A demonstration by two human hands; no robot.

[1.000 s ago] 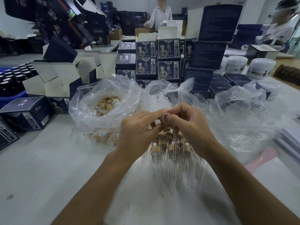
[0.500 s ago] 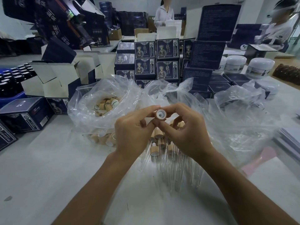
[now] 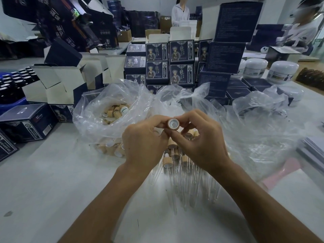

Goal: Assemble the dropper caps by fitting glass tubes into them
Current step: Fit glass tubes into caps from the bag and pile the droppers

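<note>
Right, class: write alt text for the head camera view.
Two bare hands, left hand and right hand, pinch a wooden dropper cap, open end facing the camera, above finished caps with clear glass tubes on a white table.

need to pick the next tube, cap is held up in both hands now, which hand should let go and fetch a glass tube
Probably the right hand. The loose glass tubes lie directly under and in front of it, while the left hand pinches the dropper cap from the side and could keep its open end facing up.
</note>
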